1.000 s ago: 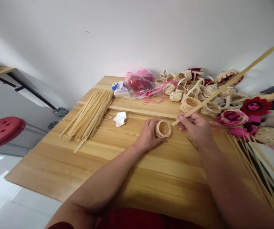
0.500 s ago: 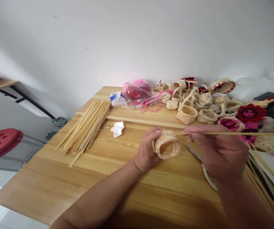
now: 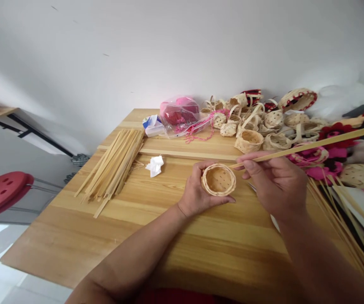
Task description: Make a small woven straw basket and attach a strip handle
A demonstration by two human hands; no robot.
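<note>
On the left hand, a cupped grip around a small round woven basket; right hand pinching a bamboo strip

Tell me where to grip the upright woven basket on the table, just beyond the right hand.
Pinch the rim of the basket from above, with the fingers at its near side. It stands upright with its open top facing up, so the rim looks easy to reach. The other baskets crowd its far side, while nothing stands against its near side.
</note>
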